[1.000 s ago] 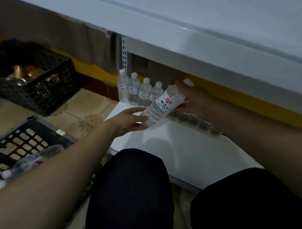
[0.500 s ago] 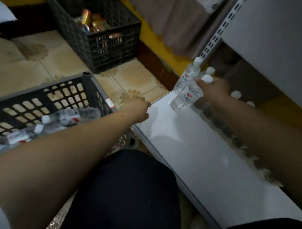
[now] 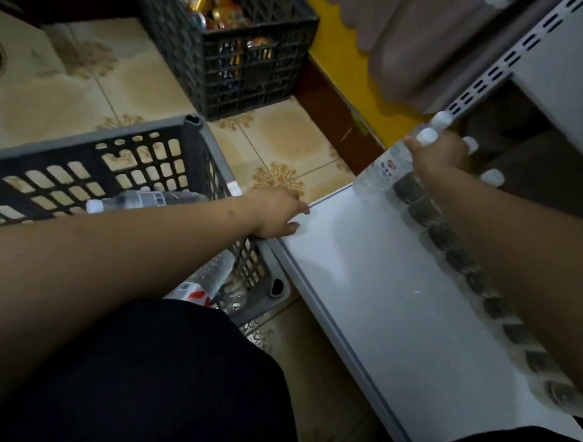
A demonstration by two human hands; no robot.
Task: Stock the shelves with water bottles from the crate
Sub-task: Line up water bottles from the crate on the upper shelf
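A bottle (image 3: pixel 386 168) is gripped by the right hand (image 3: pixel 439 153) at the shelf (image 3: pixel 365 256) row's end, the left hand (image 3: pixel 277 217) is relaxed and empty, and more bottles are left in the crate (image 3: pixel 187 124).

White bottom shelf (image 3: pixel 396 290): flat board, running from lower right up to the slotted upright (image 3: pixel 507 68).
Water bottle (image 3: pixel 384 169): clear, white cap, red-marked label; stands at the shelf's far-left corner, gripped near the neck by the right hand (image 3: pixel 438 153).
Row of bottles (image 3: pixel 448 233): along the shelf's back edge, partly hidden by the right forearm; white caps show beside the hand.
Left hand (image 3: pixel 275 215): fingers loosely extended, holding nothing, over the shelf's front corner beside the crate.
Grey crate (image 3: pixel 187 141): on the tiled floor (image 3: pixel 280 137), holding bottles lying flat (image 3: pixel 142 200).
Black crate (image 3: pixel 242 67): farther back, filled with cans.
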